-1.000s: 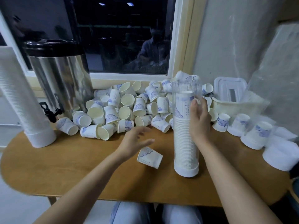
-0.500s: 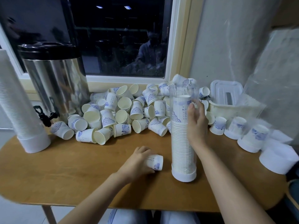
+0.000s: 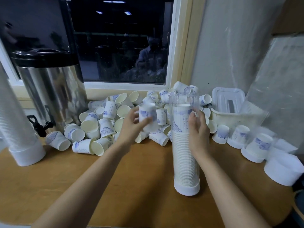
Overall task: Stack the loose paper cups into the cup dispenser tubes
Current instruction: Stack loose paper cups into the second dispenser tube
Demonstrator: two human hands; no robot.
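Paper cups (image 3: 105, 127) lie heaped, white with blue print, on the wooden table (image 3: 131, 186). A clear plastic tube (image 3: 182, 145) on a white base stands beside them, holding nested cups nearly to its rim, the right hand (image 3: 198, 130) curled round it. Above the heap, the left hand (image 3: 131, 127) clasps one blurred cup (image 3: 147, 117).

This looked like a drinks corner in an office or canteen. A steel urn (image 3: 52, 96) with a tap stood on a wooden table (image 3: 131, 186) under a dark window (image 3: 121, 43), beside heaped disposable paper cups (image 3: 105, 124) and dispenser tubes (image 3: 184, 162).
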